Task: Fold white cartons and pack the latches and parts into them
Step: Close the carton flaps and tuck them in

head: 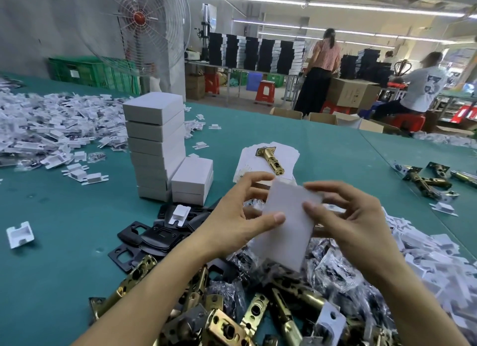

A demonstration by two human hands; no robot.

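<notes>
Head view: a white carton [286, 224] sits between both hands above the near heap of brass latches [196, 317] and bagged parts [333, 270]. Teal table [64, 216] also carries a tall stack of folded cartons [154, 144], flat blanks with one latch [271, 158] on top, and black plates [154, 237]. Beyond stand a fan [140, 22] and workers. Left hand [237, 221] pinches the carton's left edge; right hand [343, 216] grips its right side, seemingly by curled fingertips.

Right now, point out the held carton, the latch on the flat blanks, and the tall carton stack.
held carton [286, 224], head view: front panel.
latch [271, 161], head view: brass barrel.
tall carton stack [152, 146], head view: middle box.
</notes>
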